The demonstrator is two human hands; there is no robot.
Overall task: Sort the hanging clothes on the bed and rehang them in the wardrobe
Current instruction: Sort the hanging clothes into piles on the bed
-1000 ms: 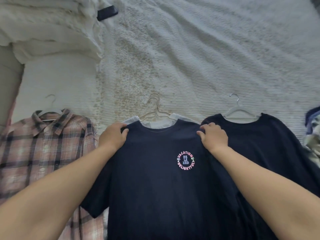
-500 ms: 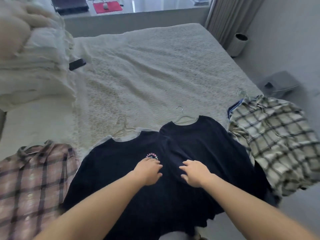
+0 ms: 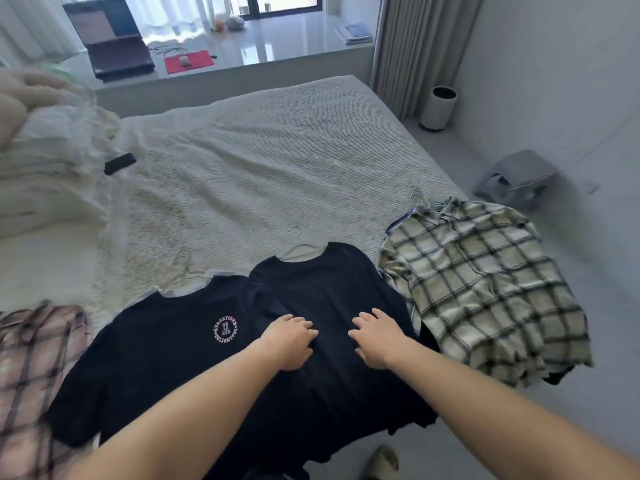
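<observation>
Both hands lie palm down on the plain dark T-shirt (image 3: 332, 289), forearms reaching in from 6 o'clock. The left hand (image 3: 289, 341) rests with fingers loosely spread and pointing toward 2 o'clock, grasping nothing. The right hand (image 3: 375, 336) lies just beside it at 3 o'clock, fingers spread toward 10 o'clock, also released and flat on the cloth.

The plain shirt sits on a white hanger (image 3: 299, 249) and overlaps the printed dark T-shirt (image 3: 156, 348) at 9 o'clock, which has a round logo and lies over a white garment on wire hangers (image 3: 183, 270). Farther toward 9 o'clock lies a pink plaid shirt (image 3: 31, 358); at 3 o'clock a cream checked shirt (image 3: 485, 289) hangs over the edge of the bed (image 3: 277, 161).

A dark phone-like object (image 3: 119, 163) lies on the bedspread at 11 o'clock beside heaped white bedding (image 3: 45, 174). Beyond the bed, at 12 o'clock, a window ledge (image 3: 277, 39) carries a laptop (image 3: 114, 46) and a red mat (image 3: 188, 61). A white bin (image 3: 438, 107) stands by the curtain (image 3: 415, 46) at 1 o'clock.
</observation>
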